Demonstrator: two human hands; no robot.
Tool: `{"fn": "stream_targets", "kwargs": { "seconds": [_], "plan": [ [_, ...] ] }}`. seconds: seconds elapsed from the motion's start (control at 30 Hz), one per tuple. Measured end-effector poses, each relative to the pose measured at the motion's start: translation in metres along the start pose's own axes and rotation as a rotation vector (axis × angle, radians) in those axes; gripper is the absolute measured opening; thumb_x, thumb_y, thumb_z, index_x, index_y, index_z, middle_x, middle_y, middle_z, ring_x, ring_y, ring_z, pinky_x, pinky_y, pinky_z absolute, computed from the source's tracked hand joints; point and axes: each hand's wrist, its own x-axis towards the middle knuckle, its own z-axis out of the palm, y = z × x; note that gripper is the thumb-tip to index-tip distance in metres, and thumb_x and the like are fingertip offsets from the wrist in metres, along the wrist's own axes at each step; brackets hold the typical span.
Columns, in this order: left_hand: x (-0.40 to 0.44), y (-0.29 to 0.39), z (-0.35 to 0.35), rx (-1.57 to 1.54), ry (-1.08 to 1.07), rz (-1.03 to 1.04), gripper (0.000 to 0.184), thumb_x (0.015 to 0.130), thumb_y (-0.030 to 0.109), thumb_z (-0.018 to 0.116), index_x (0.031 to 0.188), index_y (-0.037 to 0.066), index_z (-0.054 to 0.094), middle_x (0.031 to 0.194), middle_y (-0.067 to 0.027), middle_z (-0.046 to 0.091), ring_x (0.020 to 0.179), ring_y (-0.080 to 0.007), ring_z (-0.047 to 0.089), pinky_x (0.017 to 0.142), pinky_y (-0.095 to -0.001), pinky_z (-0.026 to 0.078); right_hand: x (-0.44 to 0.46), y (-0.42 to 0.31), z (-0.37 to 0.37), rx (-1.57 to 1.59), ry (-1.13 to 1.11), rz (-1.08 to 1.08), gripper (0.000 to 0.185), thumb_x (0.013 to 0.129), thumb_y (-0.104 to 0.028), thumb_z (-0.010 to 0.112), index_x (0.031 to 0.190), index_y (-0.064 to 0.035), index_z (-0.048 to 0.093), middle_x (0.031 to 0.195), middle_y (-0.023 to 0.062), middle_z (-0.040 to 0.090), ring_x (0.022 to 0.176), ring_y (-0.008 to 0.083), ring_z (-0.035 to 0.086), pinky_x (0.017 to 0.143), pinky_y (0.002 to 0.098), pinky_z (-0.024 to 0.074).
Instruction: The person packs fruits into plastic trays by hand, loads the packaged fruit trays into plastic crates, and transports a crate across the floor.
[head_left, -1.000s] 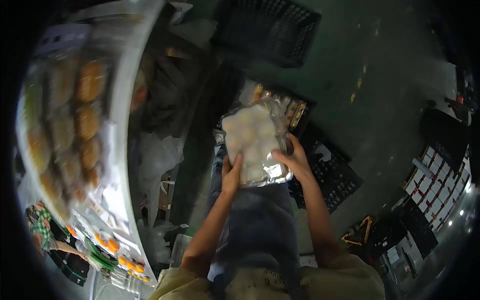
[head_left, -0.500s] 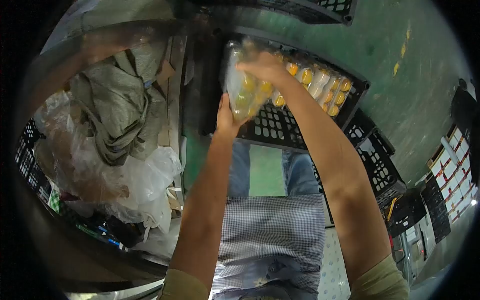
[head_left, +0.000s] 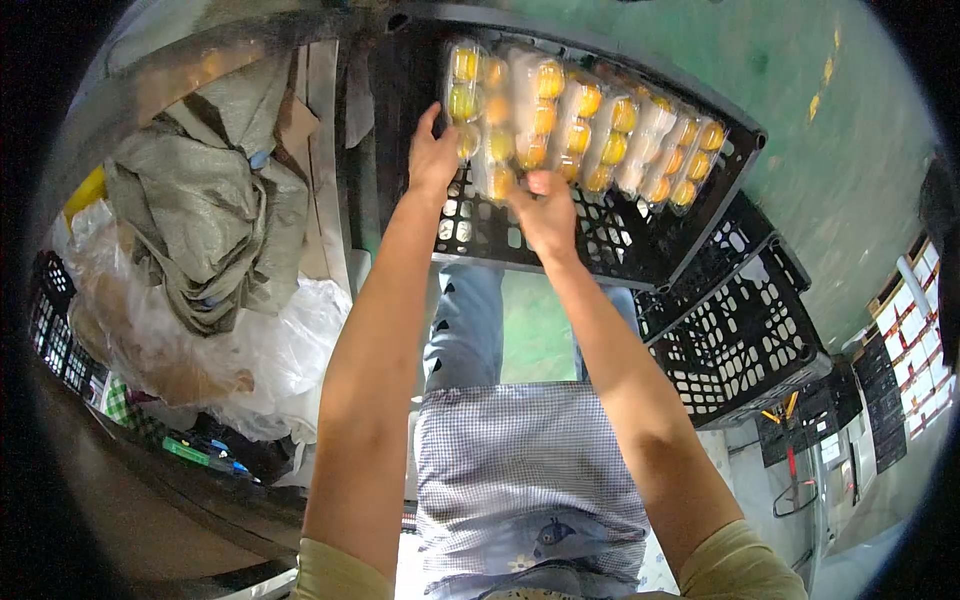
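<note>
A black plastic crate [head_left: 700, 235] holds a row of clear packs [head_left: 615, 147] of yellow and orange round items, standing on edge. At the row's left end, my left hand [head_left: 433, 155] grips the left side of a clear pack [head_left: 463, 98], its thumb over the plastic. My right hand [head_left: 545, 210] is at the lower end of the packs, with thumb and fingers pressed round the bottom edge of one pack. Its fingertips are partly hidden by the plastic.
Left of the crate lie a grey-green cloth [head_left: 215, 190] and crumpled clear plastic bags [head_left: 290, 345]. Another black crate [head_left: 745, 340] stands at the right. A checked apron [head_left: 530, 440] covers my lap.
The pack between my hands has gone down into the crate, at the left end of the row. My right hand has moved from the pack's top to its lower edge.
</note>
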Motion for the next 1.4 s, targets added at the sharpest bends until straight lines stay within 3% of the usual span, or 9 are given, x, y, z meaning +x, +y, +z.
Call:
{"fn": "stream_targets", "kwargs": {
  "seconds": [0.07, 0.13, 0.2, 0.43, 0.73, 0.9, 1.0, 1.1, 1.4],
  "plan": [
    [-0.001, 0.001, 0.005, 0.315, 0.163, 0.289, 0.057, 0.086, 0.022, 0.057, 0.137, 0.006, 0.036, 0.126, -0.0196, 0.05, 0.11, -0.0294, 0.052, 0.092, -0.0357, 0.041, -0.005, 0.04, 0.016, -0.224, -0.203, -0.029, 0.058, 0.064, -0.035, 0.079, 0.098, 0.0022, 0.05, 0.08, 0.0112, 0.058, 0.076, 0.0253, 0.058, 0.074, 0.0356, 0.0466],
    [-0.019, 0.022, 0.018, 0.199, 0.264, 0.518, 0.055, 0.084, 0.016, 0.05, 0.136, 0.007, 0.034, 0.131, -0.0238, 0.042, 0.119, -0.0388, 0.044, 0.1, -0.042, 0.036, -0.005, 0.004, 0.019, -0.345, -0.279, 0.092, 0.073, 0.063, -0.046, 0.076, 0.105, 0.006, 0.047, 0.097, 0.0238, 0.063, 0.092, 0.0371, 0.062, 0.081, 0.0411, 0.0468],
    [-0.031, 0.041, 0.026, 0.376, 0.267, 0.493, 0.057, 0.086, 0.02, 0.049, 0.137, 0.006, 0.028, 0.128, -0.0252, 0.045, 0.115, -0.0404, 0.047, 0.097, -0.0437, 0.038, 0.004, -0.004, 0.027, -0.401, -0.157, 0.222, 0.067, 0.065, -0.045, 0.073, 0.101, 0.0062, 0.051, 0.087, 0.0252, 0.064, 0.085, 0.0417, 0.062, 0.079, 0.0435, 0.0484],
    [-0.019, 0.035, 0.01, 0.659, 0.143, 0.26, 0.061, 0.09, 0.027, 0.048, 0.137, 0.001, 0.02, 0.116, -0.0307, 0.052, 0.098, -0.045, 0.056, 0.085, -0.0485, 0.045, 0.016, -0.056, 0.013, -0.455, -0.104, -0.072, 0.062, 0.067, -0.052, 0.065, 0.077, 0.0089, 0.063, 0.071, 0.0293, 0.061, 0.07, 0.0425, 0.063, 0.067, 0.0461, 0.0512],
    [-0.016, 0.033, 0.002, 0.579, 0.113, 0.319, 0.06, 0.09, 0.026, 0.05, 0.139, 0.006, 0.021, 0.117, -0.0287, 0.051, 0.102, -0.0446, 0.054, 0.089, -0.0491, 0.043, 0.077, -0.111, 0.02, -0.545, 0.066, -0.441, 0.046, 0.076, -0.037, 0.065, 0.103, 0.0001, 0.061, 0.082, 0.0201, 0.066, 0.081, 0.0361, 0.065, 0.074, 0.0406, 0.0507],
    [-0.012, 0.032, 0.009, 0.54, -0.049, 0.239, 0.082, 0.087, 0.041, 0.053, 0.143, 0.007, 0.003, 0.139, -0.0309, 0.028, 0.112, -0.0485, 0.047, 0.098, -0.0461, 0.039, 0.059, -0.084, -0.005, -0.346, -0.059, -0.416, 0.023, 0.08, -0.02, 0.062, 0.088, 0.0008, 0.058, 0.078, 0.0197, 0.063, 0.069, 0.0341, 0.064, 0.064, 0.039, 0.0528],
    [-0.02, 0.043, 0.016, 0.381, -0.005, 0.153, 0.097, 0.078, 0.056, 0.059, 0.144, 0.006, 0.008, 0.137, -0.0306, 0.032, 0.124, -0.0403, 0.039, 0.103, -0.0429, 0.032, 0.036, -0.052, -0.017, 0.169, -0.328, 0.307, 0.021, 0.083, -0.017, 0.06, 0.091, 0.0025, 0.06, 0.077, 0.0143, 0.063, 0.067, 0.0218, 0.064, 0.058, 0.031, 0.0526],
    [-0.017, 0.033, 0.021, 0.416, -0.009, 0.276, 0.112, 0.07, 0.056, 0.069, 0.142, 0.006, 0.0, 0.139, -0.0316, 0.023, 0.125, -0.0409, 0.036, 0.104, -0.0434, 0.032, 0.022, -0.008, -0.028, 0.247, -0.404, 0.536, 0.021, 0.086, -0.015, 0.057, 0.096, 0.0034, 0.061, 0.078, 0.0098, 0.063, 0.067, 0.0125, 0.062, 0.056, 0.0241, 0.0512],
    [0.003, 0.03, 0.029, 0.438, -0.1, 0.371, 0.111, 0.069, 0.042, 0.078, 0.138, 0.007, -0.003, 0.132, -0.0276, 0.033, 0.122, -0.0339, 0.04, 0.102, -0.0397, 0.034, 0.021, 0.003, -0.013, 0.383, -0.284, 0.519, 0.026, 0.086, -0.015, 0.056, 0.101, 0.0055, 0.06, 0.086, 0.0099, 0.063, 0.069, 0.0147, 0.062, 0.063, 0.0247, 0.0522]
  ]
}}
